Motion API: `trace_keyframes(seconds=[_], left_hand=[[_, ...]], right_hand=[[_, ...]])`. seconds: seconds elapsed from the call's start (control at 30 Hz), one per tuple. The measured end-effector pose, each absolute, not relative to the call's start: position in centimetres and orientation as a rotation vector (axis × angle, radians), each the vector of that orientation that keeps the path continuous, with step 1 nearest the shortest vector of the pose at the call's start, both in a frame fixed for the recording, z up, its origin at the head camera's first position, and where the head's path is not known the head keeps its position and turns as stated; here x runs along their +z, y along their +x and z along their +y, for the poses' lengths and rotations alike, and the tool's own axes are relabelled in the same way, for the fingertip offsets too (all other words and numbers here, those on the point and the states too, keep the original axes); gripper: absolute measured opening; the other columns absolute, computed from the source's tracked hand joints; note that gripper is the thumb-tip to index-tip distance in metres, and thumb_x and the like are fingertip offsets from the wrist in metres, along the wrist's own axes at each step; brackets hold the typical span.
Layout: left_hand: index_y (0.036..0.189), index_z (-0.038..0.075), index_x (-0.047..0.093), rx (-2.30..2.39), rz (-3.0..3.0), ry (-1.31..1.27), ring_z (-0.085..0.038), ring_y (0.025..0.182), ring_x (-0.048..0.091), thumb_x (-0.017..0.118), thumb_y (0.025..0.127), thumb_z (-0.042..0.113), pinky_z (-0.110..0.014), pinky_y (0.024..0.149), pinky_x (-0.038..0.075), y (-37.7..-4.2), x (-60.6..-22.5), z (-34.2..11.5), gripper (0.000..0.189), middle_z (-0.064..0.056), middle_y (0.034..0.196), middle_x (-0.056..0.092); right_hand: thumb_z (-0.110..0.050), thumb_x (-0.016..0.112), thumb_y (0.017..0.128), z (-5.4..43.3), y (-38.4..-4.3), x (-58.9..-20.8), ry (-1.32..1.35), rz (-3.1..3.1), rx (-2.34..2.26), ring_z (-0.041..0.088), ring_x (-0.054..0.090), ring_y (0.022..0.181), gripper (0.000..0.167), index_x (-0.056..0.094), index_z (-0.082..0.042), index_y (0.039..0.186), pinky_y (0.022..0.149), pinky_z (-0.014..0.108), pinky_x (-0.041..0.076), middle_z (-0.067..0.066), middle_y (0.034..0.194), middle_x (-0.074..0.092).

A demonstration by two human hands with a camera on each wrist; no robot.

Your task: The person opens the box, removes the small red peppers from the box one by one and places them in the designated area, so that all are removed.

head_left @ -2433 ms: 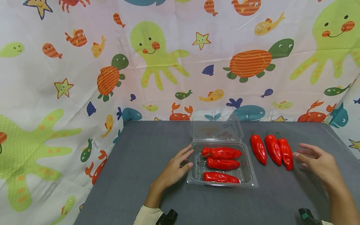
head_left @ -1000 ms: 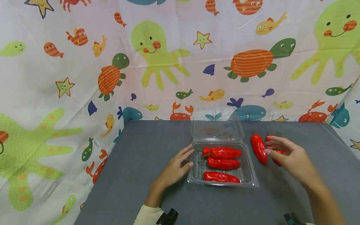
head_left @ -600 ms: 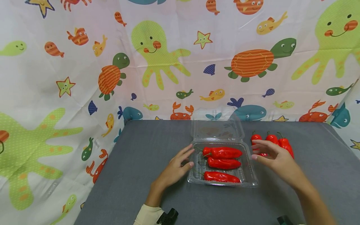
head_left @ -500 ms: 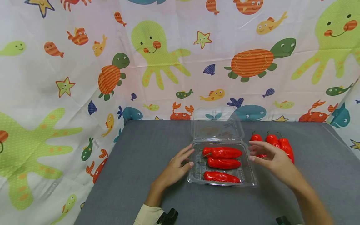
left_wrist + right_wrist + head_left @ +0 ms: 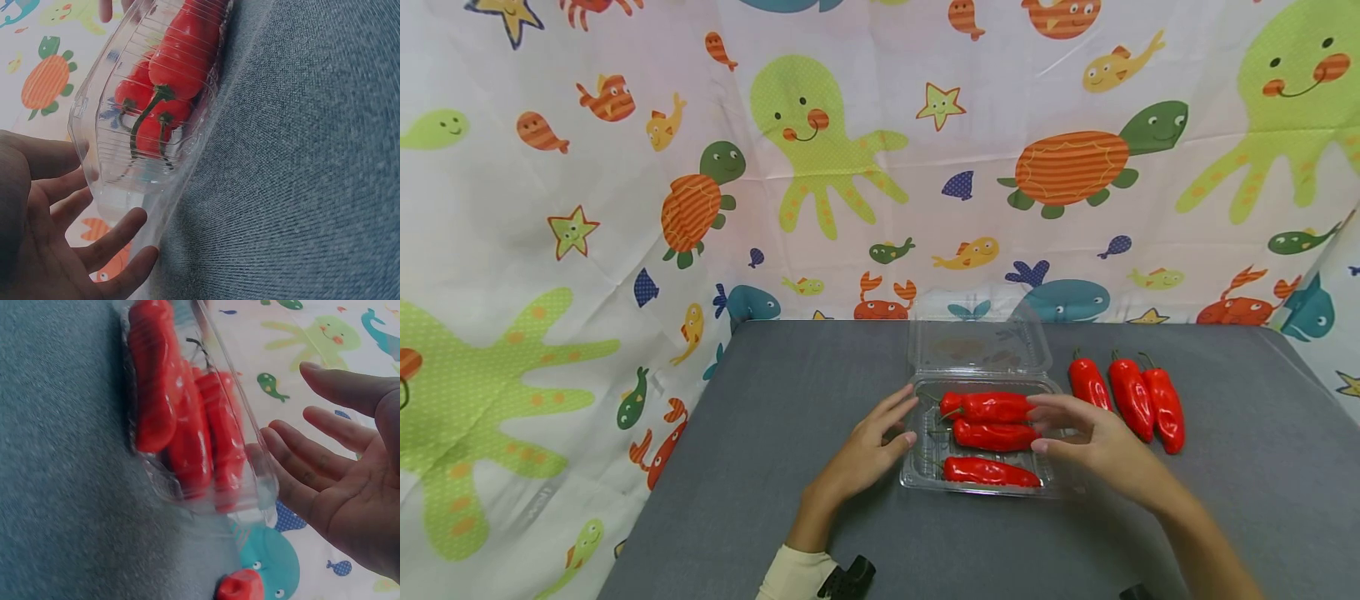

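A clear plastic clamshell box [image 5: 977,492] stands mid-table with its lid [image 5: 977,346] tipped back. Inside lie three long red peppers [image 5: 991,472], their green stems toward the left. My left hand [image 5: 865,446] is at the box's left side, fingers spread, fingertips right at the rim; the left wrist view shows the same hand [image 5: 75,237] beside the clear wall. My right hand [image 5: 1097,437] overlaps the box's right side in the head view, thumb and fingers apart with nothing between them. In the right wrist view its palm [image 5: 350,475] faces the box.
Three more red peppers [image 5: 1131,396] lie side by side on the grey cloth-covered table [image 5: 820,358], right of the box. The nearest one [image 5: 1090,382] is partly hidden by my right hand. A sea-animal curtain [image 5: 880,125] hangs behind the table and along its left.
My right hand has moved left, from the right of the loose peppers, across them, to the box's right side. It carries nothing. The left hand, box and peppers have stayed put.
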State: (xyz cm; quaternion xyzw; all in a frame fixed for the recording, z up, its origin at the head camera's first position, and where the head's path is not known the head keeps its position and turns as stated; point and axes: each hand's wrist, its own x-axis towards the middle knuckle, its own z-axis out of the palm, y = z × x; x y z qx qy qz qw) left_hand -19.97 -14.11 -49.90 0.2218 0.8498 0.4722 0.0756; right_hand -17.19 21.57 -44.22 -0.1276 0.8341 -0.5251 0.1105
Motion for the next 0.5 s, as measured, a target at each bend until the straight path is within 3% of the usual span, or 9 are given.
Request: trace_keyframes(seconds=[0.37,0.5], left_hand=[[0.163,0.014,0.044,1.414,2.554,0.67,-0.03,0.133,0.062,0.059,0.109,0.026,-0.055,0.106,0.053,-19.9,-50.0,-14.1,0.058,0.006,0.175,0.028],[0.163,0.014,0.044,1.41,2.56,0.669,-0.029,0.132,0.062,0.06,0.109,0.026,-0.055,0.106,0.052,-20.0,-50.0,-14.1,0.058,0.006,0.175,0.028]], right_hand=[[-0.028,0.081,0.094,19.7,-17.1,-45.2,-0.418,2.389,-1.46,0.04,0.063,0.123,0.061,0.058,-0.01,0.148,0.087,0.027,0.06,0.016,0.132,0.068],[-0.028,0.081,0.094,18.9,-17.1,-45.7,-0.409,2.344,-1.441,0.037,0.063,0.123,0.063,0.058,-0.01,0.149,0.084,0.033,0.063,0.018,0.134,0.067]])
